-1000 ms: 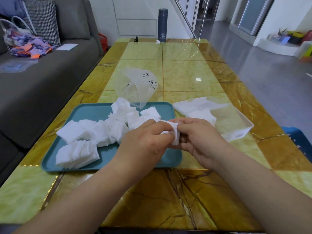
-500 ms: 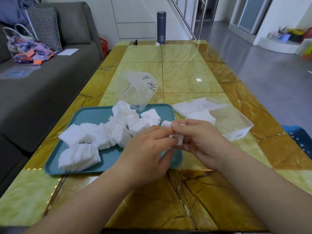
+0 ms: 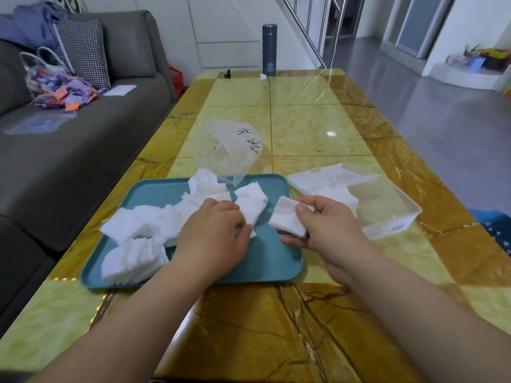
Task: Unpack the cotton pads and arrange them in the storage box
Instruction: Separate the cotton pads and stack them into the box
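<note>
Your right hand [image 3: 329,230] pinches a small stack of pads [image 3: 286,221] btw thumb & fingers, just above the right end of the teal tray [image 3: 265,268]. Your left hand [image 3: 214,233] sits on the tray w/ fingers curled onto the loose pads [image 3: 154,219], prob. gripping a few, tho the fingertips are hidden. Step in hand, as I read it: square the stack, then carry it right to the storage box [image 3: 395,219]. To do it well, keep the pinch firm on both faces so the layers don't fan, get the edges flush first, & lower it flat beside the pads already in the box [image 3: 341,199] at its left end, not tilted on top. The box is clear & looks light, so it may slide: set down, don't shove. Most pads lie in heaps on the tray, so plenty is left. Past the tray, the plastic bag [image 3: 229,153] looks empty, one corner dipping to the tray's far rim; not in yr path. The white lid [image 3: 318,176] lies open at the box's far-left side, near yr route, so come in from the front. At the far end of the surface [image 3: 304,128] stands a dark bottle [image 3: 268,51], well apart. A sofa [image 3: 96,139] is on the left, no concern.
</note>
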Action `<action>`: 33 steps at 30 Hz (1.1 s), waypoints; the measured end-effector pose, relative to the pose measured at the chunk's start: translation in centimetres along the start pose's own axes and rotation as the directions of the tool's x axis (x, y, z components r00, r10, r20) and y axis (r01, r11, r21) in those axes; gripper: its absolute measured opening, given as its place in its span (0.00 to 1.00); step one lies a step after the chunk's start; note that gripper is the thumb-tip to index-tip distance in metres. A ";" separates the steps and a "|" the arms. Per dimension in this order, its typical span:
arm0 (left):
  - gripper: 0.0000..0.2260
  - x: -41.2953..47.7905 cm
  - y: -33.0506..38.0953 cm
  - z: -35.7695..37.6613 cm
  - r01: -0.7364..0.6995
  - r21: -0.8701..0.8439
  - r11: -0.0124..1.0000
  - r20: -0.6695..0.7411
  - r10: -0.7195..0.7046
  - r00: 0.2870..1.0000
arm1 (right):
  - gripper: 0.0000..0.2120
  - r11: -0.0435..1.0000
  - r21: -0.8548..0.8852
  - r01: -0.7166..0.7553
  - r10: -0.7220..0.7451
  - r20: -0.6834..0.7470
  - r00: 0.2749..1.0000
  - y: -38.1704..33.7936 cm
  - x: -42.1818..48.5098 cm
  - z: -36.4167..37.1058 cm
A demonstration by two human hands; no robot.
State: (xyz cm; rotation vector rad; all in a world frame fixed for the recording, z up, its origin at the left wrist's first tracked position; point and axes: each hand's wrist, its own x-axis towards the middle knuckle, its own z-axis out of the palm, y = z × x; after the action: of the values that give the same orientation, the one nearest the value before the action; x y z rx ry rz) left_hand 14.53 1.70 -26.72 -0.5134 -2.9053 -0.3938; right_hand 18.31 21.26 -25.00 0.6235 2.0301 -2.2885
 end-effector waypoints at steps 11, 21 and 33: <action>0.22 4.7 2.5 0.5 0.237 0.124 0.964 0.179 -0.257 0.950 | 0.10 0.990 -0.113 0.089 -0.091 -0.017 0.996 0.7 0.0 0.6; 0.03 4.6 1.4 -1.4 0.306 -0.538 0.786 0.040 -0.339 0.940 | 0.09 0.988 -0.137 0.070 -0.070 0.007 0.998 0.4 -0.1 0.2; 0.06 -1.1 1.5 -3.6 0.293 -0.931 0.218 0.277 -0.103 0.955 | 0.13 0.994 -0.107 0.012 0.004 0.146 0.989 -0.3 -1.0 0.8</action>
State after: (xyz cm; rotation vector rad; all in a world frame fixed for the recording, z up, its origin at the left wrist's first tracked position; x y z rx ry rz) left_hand 16.54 1.70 -23.15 -0.2415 -2.4189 -2.3908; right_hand 18.92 20.28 -24.40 0.4320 2.0707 -2.1393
